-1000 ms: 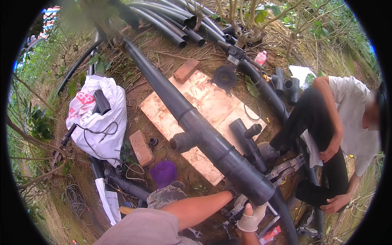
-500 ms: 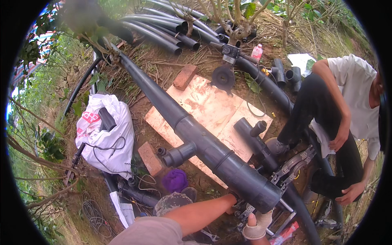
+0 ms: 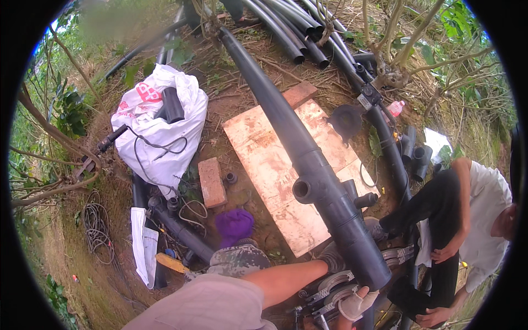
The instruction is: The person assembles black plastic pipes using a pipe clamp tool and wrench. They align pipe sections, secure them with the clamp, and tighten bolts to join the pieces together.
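A long black plastic pipe with a short side branch (image 3: 335, 206) slants from the upper left down to me, its near end lifted above metal pipe clamps (image 3: 333, 289). The branch opening faces up. My left hand (image 3: 333, 257), in a grey glove, grips the pipe's left side near that end, its fingers mostly hidden beneath. At the lower rim, my right hand (image 3: 356, 304) holds the pipe, wearing a pale glove with bare fingertips. Under the pipe lies a dirt-stained board (image 3: 264, 170). A shorter black branched fitting (image 3: 364, 199) shows partly behind the pipe.
A seated person (image 3: 467, 209) is close on the right. Bricks (image 3: 212, 182), a purple cloth (image 3: 234, 226) and a white sack (image 3: 159, 126) lie left. Several black pipes (image 3: 286, 36) and a round dark heating plate (image 3: 345, 122) are beyond; branches (image 3: 60, 132) reach in at left.
The pipe has been turned, so its side branch, which pointed left, now faces up. Both hands stay at its near end. The whole view has shifted as my head moved.
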Tool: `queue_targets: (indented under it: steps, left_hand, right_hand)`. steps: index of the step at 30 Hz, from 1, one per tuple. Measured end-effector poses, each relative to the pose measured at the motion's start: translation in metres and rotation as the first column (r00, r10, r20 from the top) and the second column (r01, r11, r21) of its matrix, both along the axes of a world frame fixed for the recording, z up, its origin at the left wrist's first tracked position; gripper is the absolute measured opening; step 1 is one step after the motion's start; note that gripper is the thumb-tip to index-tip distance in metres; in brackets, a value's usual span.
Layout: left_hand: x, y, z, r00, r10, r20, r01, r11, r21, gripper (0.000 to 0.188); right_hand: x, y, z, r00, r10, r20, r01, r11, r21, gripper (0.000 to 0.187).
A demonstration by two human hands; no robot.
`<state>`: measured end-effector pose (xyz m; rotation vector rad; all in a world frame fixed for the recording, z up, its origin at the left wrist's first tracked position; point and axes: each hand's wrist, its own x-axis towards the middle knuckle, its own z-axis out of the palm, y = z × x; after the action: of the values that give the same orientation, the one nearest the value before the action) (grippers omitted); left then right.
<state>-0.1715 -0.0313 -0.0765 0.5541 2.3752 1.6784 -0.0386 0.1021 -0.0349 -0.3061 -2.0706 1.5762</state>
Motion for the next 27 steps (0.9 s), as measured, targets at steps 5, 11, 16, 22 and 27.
queue_targets:
  steps: [5, 11, 16, 22, 27]
  left_hand:
    - [-0.007, -0.020, 0.034, 0.963, 0.016, 0.268, 0.009, 0.996, -0.091, 0.064]
    - [-0.013, -0.052, 0.065, 0.830, -0.015, 0.557, 0.105, 0.986, -0.130, 0.065]
    - [-0.008, -0.035, 0.042, 0.819, 0.028, 0.573, 0.078, 0.984, -0.160, 0.058]
    - [-0.010, -0.051, 0.070, 0.816, -0.026, 0.577, 0.206, 0.947, -0.248, 0.065]
    - [-0.012, -0.045, 0.057, 0.726, -0.035, 0.686, 0.233, 0.952, -0.199, 0.068]
  right_hand:
    - [-0.035, 0.013, 0.005, 0.954, -0.260, 0.146, 0.280, 0.950, -0.137, 0.067]
    - [-0.059, 0.003, 0.015, 0.897, -0.279, 0.343, 0.380, 0.883, -0.276, 0.068]
    - [-0.084, 0.015, 0.016, 0.749, -0.321, 0.580, 0.553, 0.785, -0.280, 0.061]
    - [-0.095, 0.033, -0.003, 0.623, -0.284, 0.728, 0.635, 0.728, -0.259, 0.054]
    - [-0.097, 0.040, -0.022, 0.622, -0.235, 0.746, 0.619, 0.731, -0.286, 0.052]
